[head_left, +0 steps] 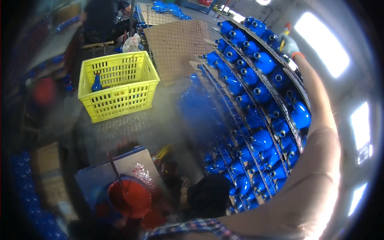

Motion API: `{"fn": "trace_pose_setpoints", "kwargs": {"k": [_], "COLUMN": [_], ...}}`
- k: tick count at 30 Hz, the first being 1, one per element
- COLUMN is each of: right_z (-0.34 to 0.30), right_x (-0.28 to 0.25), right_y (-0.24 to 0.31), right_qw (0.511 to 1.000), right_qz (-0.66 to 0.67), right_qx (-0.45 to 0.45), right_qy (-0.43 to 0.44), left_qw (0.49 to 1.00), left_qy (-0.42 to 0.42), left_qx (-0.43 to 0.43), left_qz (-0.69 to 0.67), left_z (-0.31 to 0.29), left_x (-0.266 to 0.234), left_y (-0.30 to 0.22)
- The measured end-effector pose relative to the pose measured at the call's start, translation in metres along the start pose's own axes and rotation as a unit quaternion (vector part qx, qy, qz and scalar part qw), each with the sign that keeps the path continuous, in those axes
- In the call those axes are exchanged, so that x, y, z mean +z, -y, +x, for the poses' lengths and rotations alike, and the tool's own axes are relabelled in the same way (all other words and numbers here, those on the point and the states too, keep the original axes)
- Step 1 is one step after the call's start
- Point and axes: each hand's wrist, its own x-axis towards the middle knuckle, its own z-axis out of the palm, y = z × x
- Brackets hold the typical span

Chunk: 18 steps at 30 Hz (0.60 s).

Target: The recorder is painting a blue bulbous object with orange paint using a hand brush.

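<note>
My right arm reaches far up along the right side. My right hand [288, 46], in a grey glove with an orange cuff, is closed around a slim yellow-handled tool with a red end [287, 28], which looks like a paintbrush. It is at the top edge of a leaning rack, beside glossy blue metal castings [256, 27] with round openings. More blue castings [261, 140] fill the wire rack [256, 104] in rows down to my body. I cannot make out my left hand anywhere.
A yellow slotted crate [120, 105] holds a blue bottle-shaped part [97, 83]. Lower left, a red paint bucket [130, 198] with a stick in it stands near a paint-splashed board [146, 176]. Cardboard on wire mesh [174, 52] lies beyond. Another person [102, 20] is at the back.
</note>
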Motion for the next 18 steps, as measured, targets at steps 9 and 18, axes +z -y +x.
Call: {"fn": "trace_pose_setpoints", "kwargs": {"k": [9,18], "right_z": [-0.060,-0.168], "right_x": [-0.088,-0.213], "right_y": [0.065,0.231], "right_qw": [0.988,0.920], "right_qz": [0.032,0.310], "right_qx": [-0.007,-0.138], "right_qy": [-0.150,-0.198], "left_qw": [0.952,0.845], "left_qy": [-0.065,-0.142], "left_qx": [0.186,0.243], "left_qz": [-0.236,-0.455], "left_z": [0.000,-0.131], "left_x": [-0.008,-0.288], "left_y": [0.027,-0.208]}}
